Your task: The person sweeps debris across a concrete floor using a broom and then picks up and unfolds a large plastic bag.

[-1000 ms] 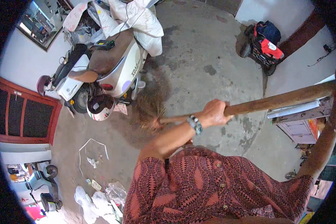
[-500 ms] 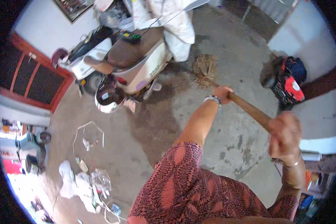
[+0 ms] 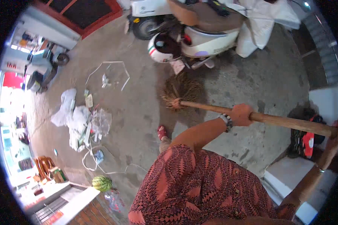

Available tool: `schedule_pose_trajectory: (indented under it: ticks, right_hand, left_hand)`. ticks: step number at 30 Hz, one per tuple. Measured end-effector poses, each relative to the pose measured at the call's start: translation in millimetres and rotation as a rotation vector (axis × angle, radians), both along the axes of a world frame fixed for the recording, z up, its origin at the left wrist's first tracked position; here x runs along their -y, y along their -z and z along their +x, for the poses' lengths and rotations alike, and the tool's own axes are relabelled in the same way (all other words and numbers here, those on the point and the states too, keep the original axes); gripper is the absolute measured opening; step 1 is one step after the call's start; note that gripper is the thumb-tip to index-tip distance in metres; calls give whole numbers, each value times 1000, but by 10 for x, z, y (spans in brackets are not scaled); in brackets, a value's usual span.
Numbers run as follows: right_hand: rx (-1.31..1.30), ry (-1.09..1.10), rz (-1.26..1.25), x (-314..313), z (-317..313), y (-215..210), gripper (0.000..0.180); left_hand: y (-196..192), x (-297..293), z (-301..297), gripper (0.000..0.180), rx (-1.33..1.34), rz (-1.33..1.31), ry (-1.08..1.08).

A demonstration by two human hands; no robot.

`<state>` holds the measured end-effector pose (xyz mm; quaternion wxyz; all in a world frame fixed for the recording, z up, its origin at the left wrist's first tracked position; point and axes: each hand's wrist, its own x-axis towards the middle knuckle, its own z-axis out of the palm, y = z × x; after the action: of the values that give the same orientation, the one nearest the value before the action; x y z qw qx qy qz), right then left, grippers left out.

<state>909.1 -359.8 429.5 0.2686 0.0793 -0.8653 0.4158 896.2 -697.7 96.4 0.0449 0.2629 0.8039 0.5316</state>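
Note:
Both my hands grip the long wooden handle of a straw broom [image 3: 206, 107], which lies slantwise across the view. My left hand [image 3: 242, 114], with a beaded bracelet at the wrist, is wrapped round the middle of the handle. Near the handle's upper end, at the far right, my right hand [image 3: 335, 141] is closed on it. The brown bristles [image 3: 182, 90] fan out on the concrete floor, just below the rear of a white scooter [image 3: 210, 43]. My foot in a red sandal [image 3: 162, 132] stands a little nearer than the bristles.
Left on the floor lies a heap of plastic bags and scraps [image 3: 79, 122], with a bent white strip [image 3: 107, 62] beyond it. A watermelon [image 3: 101, 183] sits at lower left. Another scooter [image 3: 41, 67] stands far left. Bags [image 3: 310, 144] rest by the right wall.
The view has swung left and down. The broom head has swept leftward, nearer the scooter's rear, and both hands still hold the handle. The watermelon has come into view.

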Motion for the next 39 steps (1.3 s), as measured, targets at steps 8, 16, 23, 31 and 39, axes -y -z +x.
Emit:
schedule_pose_trajectory:
  ticks: [8,16,23,31,39]
  right_hand:
    - [414,-349,-297,2565,10,2252,68]
    - [993,-650,-169,4791,1235,3347,27]
    - [705,-396,-352,4797,387,2232,18]
    - [460,-435,-44,4681,365,1761,19]
    - [319,-99,-188,3590,-758,1446,36]
  left_hand:
    - [1205,2800,1116,33,513,-751,-14]
    - [1802,5348,2793,21,837,-1104,-338]
    - [601,5052,2191,25,591,-807,-386]
    - [1111,4876,1862,27,596,-615,-267]
    - [314,4118,831,26,434,-555,-184]
